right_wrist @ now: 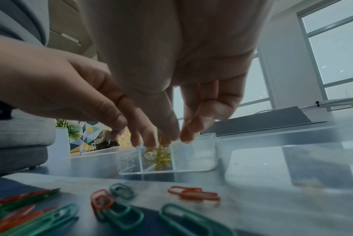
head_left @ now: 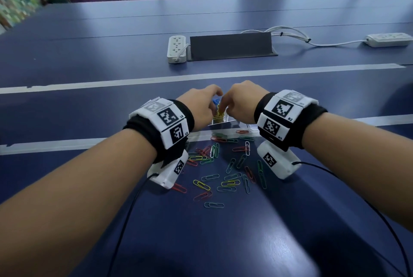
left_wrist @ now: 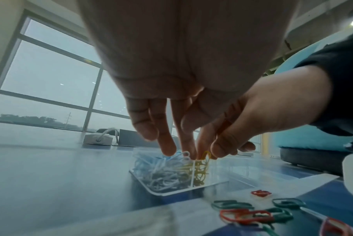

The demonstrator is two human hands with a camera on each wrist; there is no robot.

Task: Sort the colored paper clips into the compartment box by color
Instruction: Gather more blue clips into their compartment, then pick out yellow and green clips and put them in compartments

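Head view: both hands meet, fingertips down, over a clear hard-plastic compartment box [head_left: 220,123] whose long axis runs left to right across the blue surface [head_left: 223,232]. The left hand [head_left: 199,107] hangs with fingers loosely straight over the compartment of pale blue and white clips [left_wrist: 161,172], holding nothing that shows. The right hand [head_left: 240,102] has its thumb and fingers drawn together around a yellow clip [left_wrist: 206,155] that stands nearly upright above the yellow clips [right_wrist: 159,157] in the middle compartment. Nearer the person than both hands, between the wrists, thin glossy loose paper clips [head_left: 223,165] in red, green, yellow, white and grey-blue lie flat, pointing every way.
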